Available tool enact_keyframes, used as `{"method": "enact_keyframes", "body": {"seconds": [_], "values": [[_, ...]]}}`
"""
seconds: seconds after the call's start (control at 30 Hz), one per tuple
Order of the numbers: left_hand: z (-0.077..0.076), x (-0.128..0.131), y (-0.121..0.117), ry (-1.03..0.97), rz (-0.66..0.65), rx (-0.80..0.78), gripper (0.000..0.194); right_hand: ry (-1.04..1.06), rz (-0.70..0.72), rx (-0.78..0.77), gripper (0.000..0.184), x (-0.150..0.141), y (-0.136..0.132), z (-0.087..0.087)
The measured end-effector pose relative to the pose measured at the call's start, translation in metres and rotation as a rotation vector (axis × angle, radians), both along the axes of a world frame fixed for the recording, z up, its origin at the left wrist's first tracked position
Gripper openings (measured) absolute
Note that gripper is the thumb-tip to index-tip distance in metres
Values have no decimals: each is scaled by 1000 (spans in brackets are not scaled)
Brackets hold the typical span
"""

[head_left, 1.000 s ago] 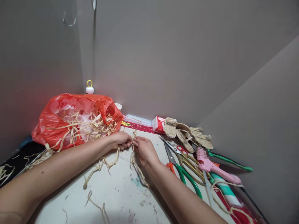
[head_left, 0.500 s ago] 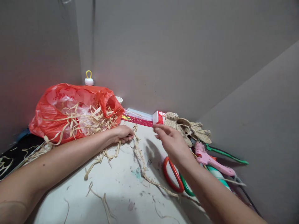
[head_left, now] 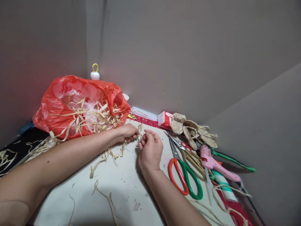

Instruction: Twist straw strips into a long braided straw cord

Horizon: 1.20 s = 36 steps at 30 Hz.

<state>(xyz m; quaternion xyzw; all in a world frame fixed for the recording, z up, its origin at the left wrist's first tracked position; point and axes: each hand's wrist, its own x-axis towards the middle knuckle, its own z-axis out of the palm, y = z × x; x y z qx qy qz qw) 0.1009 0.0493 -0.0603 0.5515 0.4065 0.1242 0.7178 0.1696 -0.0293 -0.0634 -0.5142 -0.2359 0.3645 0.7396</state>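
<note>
My left hand (head_left: 130,133) is closed in a pinch on a thin braid of raffia (head_left: 140,127), whose short end sticks up just past the fingertips. Right beside it, my right hand (head_left: 150,147) has its fingers curled in and seems to pinch a strand of the same braid. The rest of the braid is hidden behind my right hand and forearm. Loose raffia strips (head_left: 108,153) hang below my left hand onto the white tabletop (head_left: 113,179).
A red plastic bag (head_left: 54,110) spilling raffia stands at the left. To the right lie scissors with orange and green handles (head_left: 192,180), brass-coloured scissors (head_left: 194,163), a pink glue gun (head_left: 216,164), woven raffia pieces (head_left: 190,128) and a small red-and-white box (head_left: 165,120).
My right hand has moved left, from beside the woven pieces to my left hand, and its fingers have closed. The scissors now show fully. The view has shifted slightly.
</note>
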Motion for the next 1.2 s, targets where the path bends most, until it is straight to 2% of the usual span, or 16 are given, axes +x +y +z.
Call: {"method": "enact_keyframes", "body": {"seconds": [0.07, 0.13, 0.3, 0.47, 0.63, 0.93, 1.2], "values": [[2, -2, 2, -18, -16, -30, 22, -86, -65, -67, 11, 21, 4, -10], [1, -2, 4, -31, -23, -50, 22, -110, -19, -130, 10, 37, 10, -13], [-2, -2, 5, -59, -38, -59, 16, -139, 269, -300, 5, 49, 21, -6], [-3, 0, 6, -64, -62, -30, 18, -158, 544, -405, 17, 50, 23, -2], [-1, 0, 5, -41, -68, -1, 19, -208, 701, -442, 24, 58, 23, -1], [-1, -3, 6, -61, -100, -29, 13, -275, 829, -453, 20, 69, 21, 6], [2, -2, 5, -2, -145, 62, 14, -388, 738, -479, 16, 76, 22, 3]]}}
